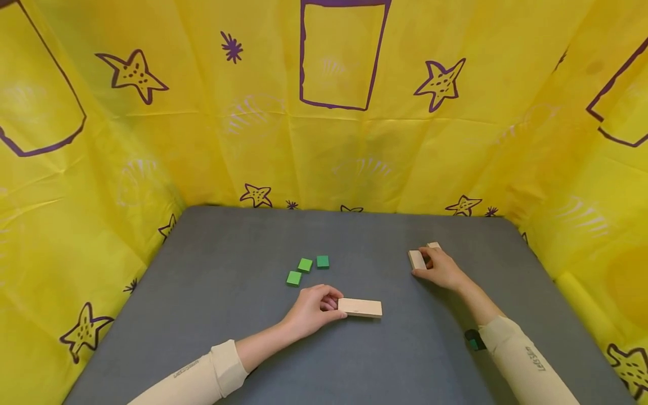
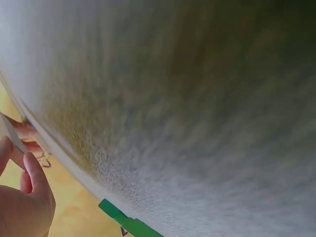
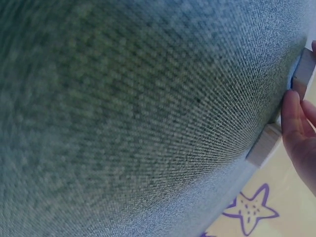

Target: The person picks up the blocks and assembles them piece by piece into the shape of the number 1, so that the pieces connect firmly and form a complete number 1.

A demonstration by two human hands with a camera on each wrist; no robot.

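The long, flat, pale wooden block (image 1: 360, 307) lies, in the head view, near the middle of the grey cloth-covered table (image 1: 243, 349), its left end pinched by the left hand (image 1: 314, 308). It looks light and stiff, probably dry enough to grip well and hard to break; the narrow long edges near its middle should give a better-balanced hold than the end. Well apart, the right hand (image 1: 442, 270) grips a smaller-looking pale wooden block (image 1: 417, 260), with another pale wooden block (image 1: 433, 245) just behind its fingers. Three small green square blocks (image 1: 305, 265) sit beyond the left hand.

The left wrist view shows thumb and fingertip at the block's edges, partly cut off by the frame; little force should suffice.

In the right wrist view, fingers meet one block's side; firm, square edges suggest an easy pinch there.
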